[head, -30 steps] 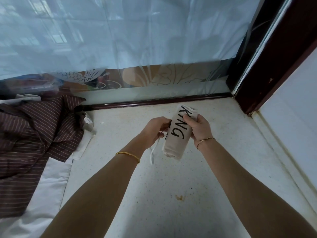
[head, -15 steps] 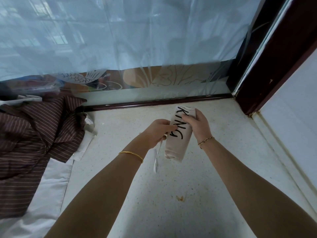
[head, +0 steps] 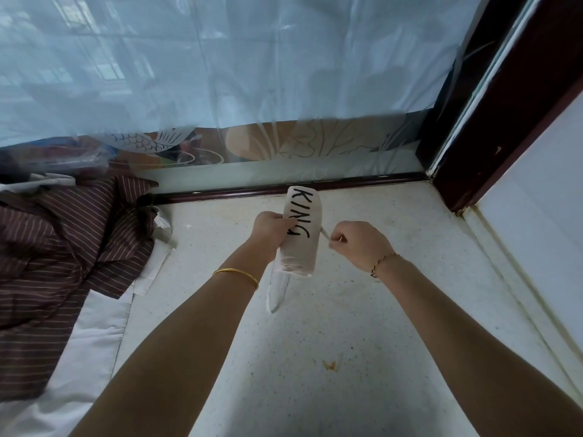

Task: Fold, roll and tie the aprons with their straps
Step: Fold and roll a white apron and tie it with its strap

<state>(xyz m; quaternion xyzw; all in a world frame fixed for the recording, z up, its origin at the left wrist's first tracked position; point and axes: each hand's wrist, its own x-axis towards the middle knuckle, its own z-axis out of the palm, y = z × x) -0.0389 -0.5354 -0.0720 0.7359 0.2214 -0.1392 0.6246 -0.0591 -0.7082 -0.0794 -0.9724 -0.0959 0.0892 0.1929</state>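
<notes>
The rolled apron (head: pixel 302 232) you hold above the speckled counter (head: pixel 347 326) reads "KING" in black letters down its side. Your left hand (head: pixel 270 227) grips the roll around its middle, while your right hand (head: pixel 359 244), just beside it, pinches a thin strap (head: pixel 325 234) running off the roll's right side. Another strap end (head: pixel 277 294) hangs below the roll.

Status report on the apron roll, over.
Left hand grips rolled apron, upright. Right hand pinches strap, drawn out sideways; no knot showing. Striped cloth pile lies left on the counter, apart from both hands.
</notes>
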